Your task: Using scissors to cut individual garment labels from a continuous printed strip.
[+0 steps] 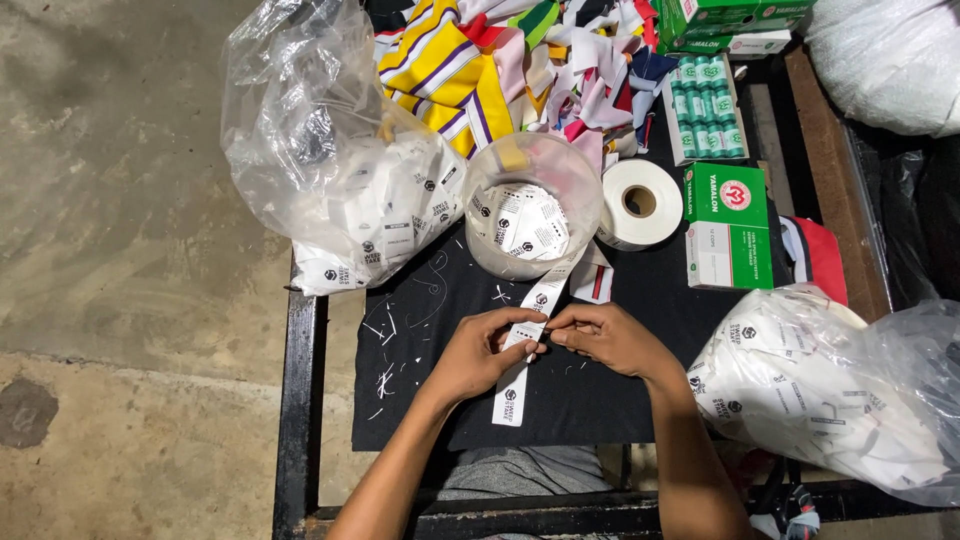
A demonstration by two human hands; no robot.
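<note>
The label strip (527, 345) runs from the clear plastic tub (530, 205) near the middle of the counter (620, 400) down toward its near edge. Both hands pinch it: the left hand (478, 352) and right hand (607, 338) are closed on the strip at one point, fingertips nearly touching. The strip appears thin, light and limp, likely to crease or fold easily. Best gripped flat between thumb and forefinger, close to the printed section being worked.

White label strip (528, 340) with black marks on black cloth (600, 390); beyond it, yellow-purple striped fabric (445, 65), green-white boxes (727, 225), white tape roll (640, 203).
</note>
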